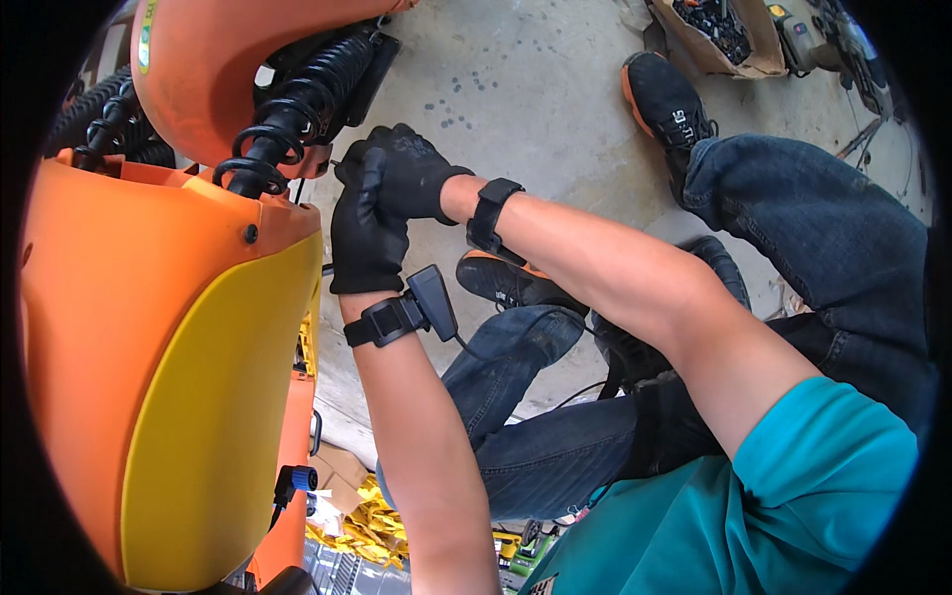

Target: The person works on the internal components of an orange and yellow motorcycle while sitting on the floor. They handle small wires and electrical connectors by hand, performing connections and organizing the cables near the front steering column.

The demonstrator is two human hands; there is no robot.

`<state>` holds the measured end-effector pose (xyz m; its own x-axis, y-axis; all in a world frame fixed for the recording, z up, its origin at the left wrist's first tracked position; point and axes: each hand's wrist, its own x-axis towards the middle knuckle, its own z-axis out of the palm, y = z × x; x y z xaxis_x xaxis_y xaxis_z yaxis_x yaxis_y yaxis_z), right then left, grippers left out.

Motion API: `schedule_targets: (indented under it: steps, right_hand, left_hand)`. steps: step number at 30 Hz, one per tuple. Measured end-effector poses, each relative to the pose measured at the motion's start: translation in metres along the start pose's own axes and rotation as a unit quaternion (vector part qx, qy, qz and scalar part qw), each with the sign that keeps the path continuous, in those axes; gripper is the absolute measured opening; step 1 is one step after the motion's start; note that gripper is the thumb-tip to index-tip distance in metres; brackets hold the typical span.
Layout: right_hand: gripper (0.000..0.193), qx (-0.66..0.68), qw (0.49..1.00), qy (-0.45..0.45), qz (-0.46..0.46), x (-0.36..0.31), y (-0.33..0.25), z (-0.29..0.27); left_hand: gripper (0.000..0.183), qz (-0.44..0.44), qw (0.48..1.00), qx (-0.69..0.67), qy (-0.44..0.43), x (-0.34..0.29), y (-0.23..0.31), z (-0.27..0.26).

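Both my hands wear black gloves and meet beside the lower end of a black coil-spring shock absorber (283,134) on an orange vehicle body (89,297). My left hand (365,243) is closed, its fingers tucked against the other hand. Just above it, my right hand (409,174) is curled into a fist. A thin dark tip shows at the fingers, close to the orange bracket below the spring; what either hand grips is hidden. A yellow panel (228,426) covers the body's side next to my left forearm. An orange fender (208,79) curves above the spring.
Legs in blue jeans (555,446) and black-and-orange shoes (669,109) take up the floor to the right. A cardboard box (764,45) of small dark parts stands at the far right. A blue-and-black connector (300,479) hangs by the yellow panel, near yellow pieces (367,521).
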<state>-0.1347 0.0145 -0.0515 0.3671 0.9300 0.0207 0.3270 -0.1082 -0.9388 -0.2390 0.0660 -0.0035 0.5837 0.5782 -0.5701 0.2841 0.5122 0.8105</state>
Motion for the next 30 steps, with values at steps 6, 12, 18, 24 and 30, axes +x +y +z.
schedule_targets:
  steps: [6, 12, 18, 24, 30]
  right_hand:
    - [0.023, -0.043, 0.998, -0.037, -0.006, 0.008, 0.011, -0.008]
    - [0.026, 0.055, 0.997, -0.053, -0.025, -0.007, 0.029, -0.014]
    - [0.062, 0.429, 0.874, -0.091, 0.210, -0.016, 0.016, -0.030]
    - [0.089, 0.443, 0.851, -0.113, 0.257, -0.021, 0.010, -0.046]
    - [0.088, 0.421, 0.862, -0.128, 0.251, -0.024, 0.005, -0.044]
  left_hand:
    - [0.035, -0.082, 0.984, -0.155, 0.042, 0.001, 0.019, 0.002]
    - [0.032, 0.073, 0.958, 0.278, -0.012, -0.013, -0.001, -0.002]
    - [0.035, -0.047, 0.987, -0.148, 0.034, -0.017, -0.009, 0.003]
    - [0.039, -0.044, 0.961, -0.272, -0.006, -0.028, -0.009, 0.022]
    - [0.034, -0.027, 0.947, -0.319, 0.000, -0.033, -0.012, 0.026]
